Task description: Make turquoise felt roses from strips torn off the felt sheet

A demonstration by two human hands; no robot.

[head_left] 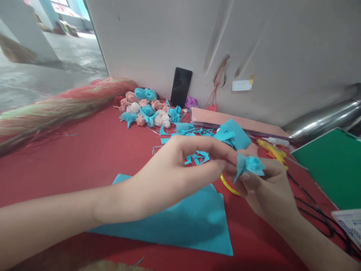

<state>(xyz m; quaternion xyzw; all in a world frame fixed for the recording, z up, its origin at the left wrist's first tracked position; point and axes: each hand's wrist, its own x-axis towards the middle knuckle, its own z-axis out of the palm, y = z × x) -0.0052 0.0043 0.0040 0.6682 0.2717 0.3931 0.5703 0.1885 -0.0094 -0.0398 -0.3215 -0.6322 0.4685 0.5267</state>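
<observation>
A small blue paper flower [254, 164] is pinched in my right hand [267, 188], its petals facing up. My left hand [175, 169] reaches across from the left, and its bent fingertips touch the flower's left petal, with thumb and forefinger close together. Below my left hand a large blue paper sheet [197, 226] lies on the red tabletop [70, 162]. Blue paper scraps [199, 157] are scattered behind my hands, and a folded blue piece [238, 135] lies just beyond my right hand.
Pink, white and blue paper flowers [148, 110] are piled at the back, beside a leaning black phone [181, 86]. To the right are a yellow glue gun [272, 150], black cables [313, 207] and a green board [332, 165]. A fringed roll [64, 99] borders the left.
</observation>
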